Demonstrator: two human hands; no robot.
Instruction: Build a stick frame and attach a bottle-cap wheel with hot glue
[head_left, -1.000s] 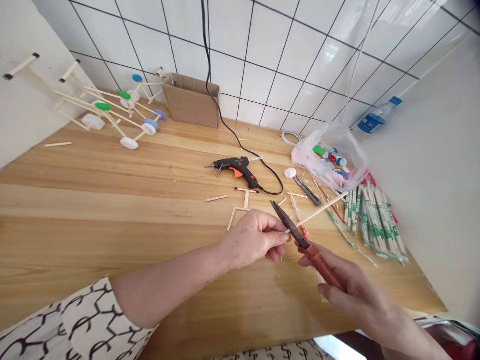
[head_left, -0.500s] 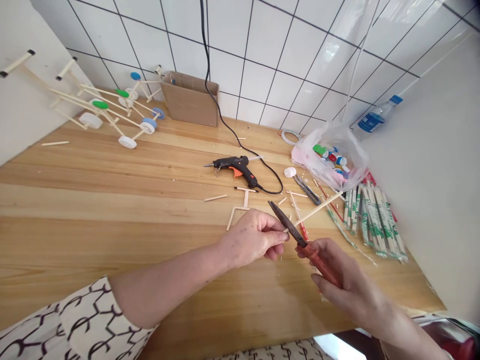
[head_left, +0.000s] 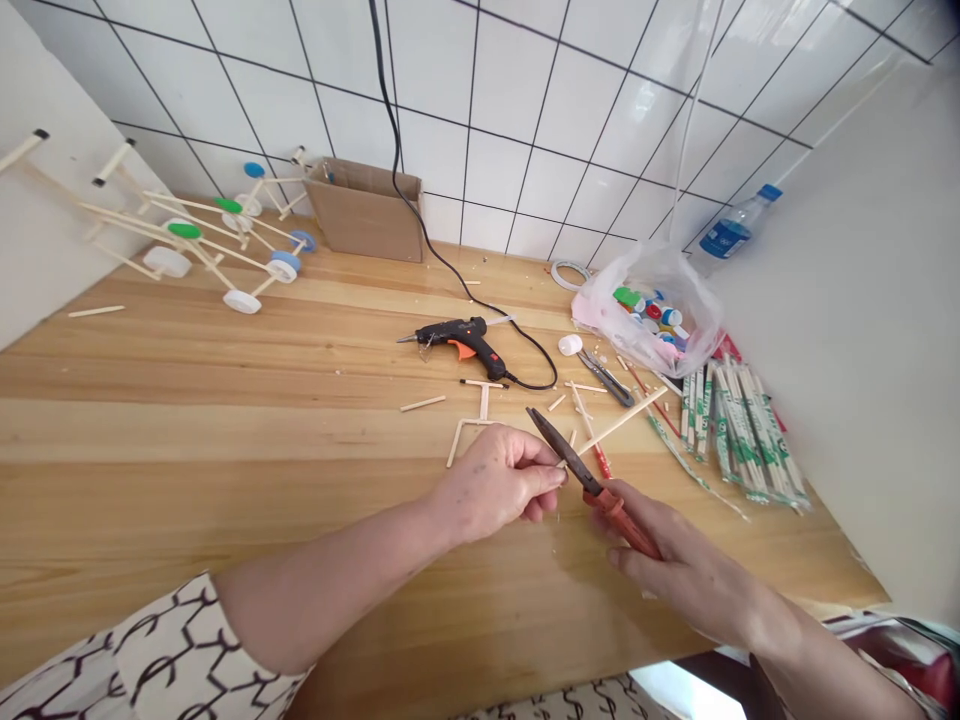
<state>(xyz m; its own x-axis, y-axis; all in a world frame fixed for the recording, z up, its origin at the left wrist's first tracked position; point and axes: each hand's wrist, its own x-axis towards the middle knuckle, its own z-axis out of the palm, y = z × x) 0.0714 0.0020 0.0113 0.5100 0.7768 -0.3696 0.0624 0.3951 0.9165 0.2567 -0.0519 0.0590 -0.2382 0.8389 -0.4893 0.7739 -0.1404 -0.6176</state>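
Between thumb and fingers, my left hand (head_left: 506, 480) pinches the near end of a thin wooden stick (head_left: 622, 422), which slants away to the right. My right hand (head_left: 675, 555) is wrapped round the red handles of a pair of scissors (head_left: 566, 450) with dark, rusty-looking blades. The blades cross the stick just beyond my left fingertips and look nearly closed on it. Behind my left hand lies a small stick frame (head_left: 484, 402) with a dark-tipped crossbar. A black glue gun (head_left: 461, 340) with an orange trigger rests farther back.
Wheeled stick models (head_left: 225, 250) stand at the back left beside a cardboard box (head_left: 367, 215). On the right are a plastic bag of bottle caps (head_left: 649, 310), wrapped chopsticks (head_left: 750, 425), a water bottle (head_left: 735, 230), snips (head_left: 607, 378) and a tape roll (head_left: 570, 274). The glue gun's cord (head_left: 420, 220) runs up the wall.
The view has shifted slightly, so everything appears a little farther left. Both hands keep their grips, and the scissors stay across the stick.
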